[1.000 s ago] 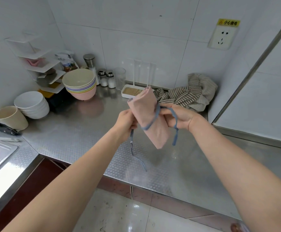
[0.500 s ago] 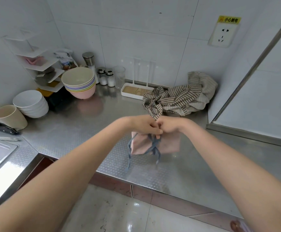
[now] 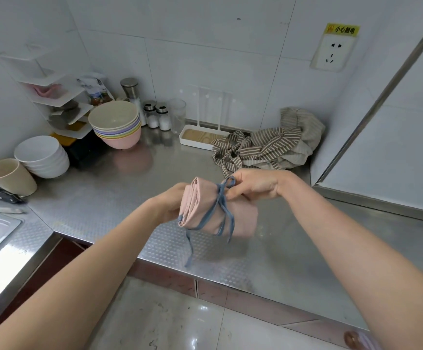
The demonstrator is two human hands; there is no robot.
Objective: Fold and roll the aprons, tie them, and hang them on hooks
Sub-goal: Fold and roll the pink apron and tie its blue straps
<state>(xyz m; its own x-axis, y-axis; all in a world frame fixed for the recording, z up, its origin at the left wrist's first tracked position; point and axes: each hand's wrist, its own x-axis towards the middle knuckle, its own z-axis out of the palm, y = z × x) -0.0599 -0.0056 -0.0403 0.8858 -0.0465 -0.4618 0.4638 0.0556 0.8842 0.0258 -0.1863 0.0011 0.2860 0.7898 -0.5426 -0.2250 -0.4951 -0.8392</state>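
Rolled pink cloth apron (image 3: pixel 205 208) held above the steel tabletop (image 3: pixel 104 198).
Left hand (image 3: pixel 171 204) grips its end; right hand (image 3: pixel 253 184) fingers pinch the blue strap loop (image 3: pixel 227 183).

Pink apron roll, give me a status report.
Left hand grips the pink apron roll. Right hand pinches its blue tie. Striped apron crumpled behind, nothing blocking.

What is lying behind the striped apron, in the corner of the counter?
Behind the striped apron a beige-grey cloth is heaped against the wall. The apron covers its lower part, so I cannot tell what it is or what lies underneath.
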